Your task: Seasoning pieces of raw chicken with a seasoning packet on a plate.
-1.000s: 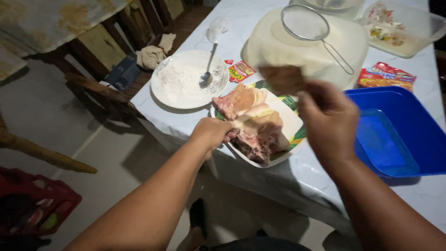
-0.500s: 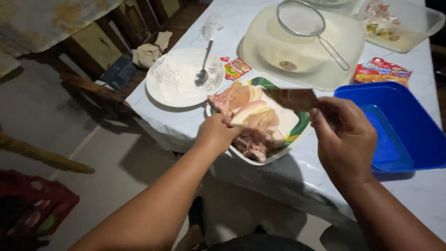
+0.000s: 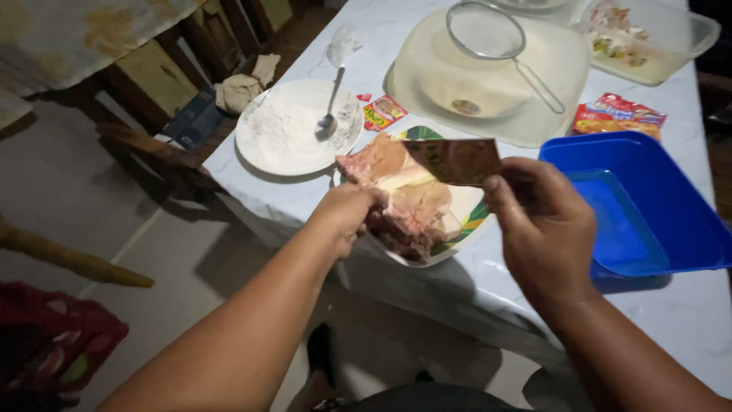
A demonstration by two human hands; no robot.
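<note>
White marbled covering lay over the surface (image 3: 686,328), which ran away from the viewer above a pale tiled floor (image 3: 99,221), with dark wooden chairs (image 3: 160,145) pushed in along its left edge. Near the front edge stood a plate with a green leaf-patterned rim (image 3: 467,221) piled with raw meat (image 3: 412,206), pink and pale, some of it bony. The left hand (image 3: 347,214) was closed on the near side of the meat, its grip tight on the cut. The right hand (image 3: 537,221) held a cleaver (image 3: 454,160) by the handle, grip closed around it, the broad dull blade level just above the meat. Left of the plate sat a white plate of flour (image 3: 286,133) with a metal spoon (image 3: 329,114) resting in it. Between the two plates lay a small red and yellow sachet (image 3: 383,111), flat and rectangular. A larger red and orange packet (image 3: 619,118), crinkled and oblong, lay farther right, just beyond the rim of a blue plastic tray (image 3: 656,206) that held a second, smaller blue tray inside. Behind these sat an upturned translucent white tub (image 3: 457,84) with a wire-mesh strainer (image 3: 488,34) lying on top, its handle pointing toward the red packet. At the far right corner stood a clear container (image 3: 671,46) holding mixed food scraps.
</note>
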